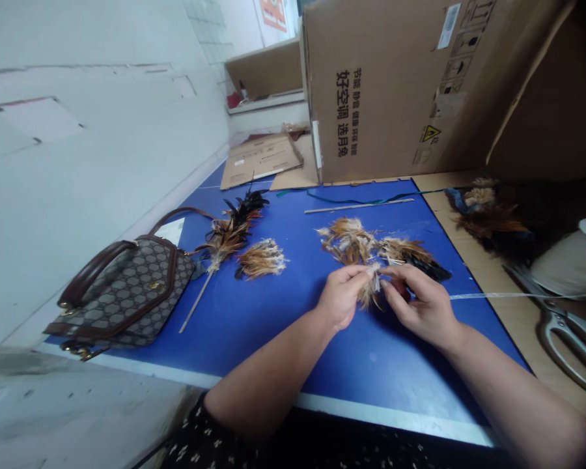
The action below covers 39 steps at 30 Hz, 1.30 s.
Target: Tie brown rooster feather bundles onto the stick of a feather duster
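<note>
Just right of the frame's centre, the left hand [342, 298] and right hand [422, 305] meet, fingertips of both pressed together on a small feather bundle [371, 291] held just above the blue tabletop [273, 319]. Directly above the hands lies a loose pile of brown feathers [351, 240]. Further left sit a feather tuft [262, 258] and a half-made feather duster [224, 240] on its stick. A patterned handbag [122, 293] rests at the left edge. Scissors [569, 335] lie at the right, and a large cardboard box [395, 85] fills the upper right.
</note>
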Each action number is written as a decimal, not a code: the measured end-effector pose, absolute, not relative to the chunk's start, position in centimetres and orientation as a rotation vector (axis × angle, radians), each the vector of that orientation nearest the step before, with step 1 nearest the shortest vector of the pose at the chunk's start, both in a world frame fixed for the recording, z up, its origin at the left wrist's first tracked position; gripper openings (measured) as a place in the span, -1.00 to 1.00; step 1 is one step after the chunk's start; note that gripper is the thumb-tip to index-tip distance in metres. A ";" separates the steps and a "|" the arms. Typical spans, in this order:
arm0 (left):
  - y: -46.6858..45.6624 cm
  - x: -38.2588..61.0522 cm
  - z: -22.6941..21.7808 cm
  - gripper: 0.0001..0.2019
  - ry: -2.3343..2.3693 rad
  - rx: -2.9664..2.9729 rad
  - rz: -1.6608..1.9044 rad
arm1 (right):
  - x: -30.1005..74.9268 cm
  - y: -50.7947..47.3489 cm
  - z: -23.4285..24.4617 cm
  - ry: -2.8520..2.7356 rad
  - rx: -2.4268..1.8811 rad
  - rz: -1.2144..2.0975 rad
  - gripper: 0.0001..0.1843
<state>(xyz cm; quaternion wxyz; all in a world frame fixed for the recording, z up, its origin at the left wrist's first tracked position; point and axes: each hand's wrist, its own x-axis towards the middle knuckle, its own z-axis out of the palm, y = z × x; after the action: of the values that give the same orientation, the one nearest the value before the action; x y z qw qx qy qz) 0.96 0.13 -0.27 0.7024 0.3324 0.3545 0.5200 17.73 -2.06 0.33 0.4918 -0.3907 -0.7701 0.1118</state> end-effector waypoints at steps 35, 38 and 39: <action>0.1 0.8 -1.6 -0.58 0.829 0.970 1.035 | 19.3 -0.8 1.1 -1.962 -1.007 0.392 -0.84; 0.1 0.8 -1.4 -0.60 0.844 0.999 1.057 | 19.3 -0.8 1.0 -1.978 -0.977 0.374 -0.86; 0.1 0.8 -1.4 -0.60 0.849 0.990 1.072 | 19.4 -0.7 1.0 -1.984 -0.968 0.373 -0.86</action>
<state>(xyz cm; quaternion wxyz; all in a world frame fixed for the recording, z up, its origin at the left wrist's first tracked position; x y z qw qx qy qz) 0.80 0.14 -1.37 0.6643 0.4382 0.3759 0.4746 19.39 -0.73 0.95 0.4362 -0.3892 -0.7974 0.1498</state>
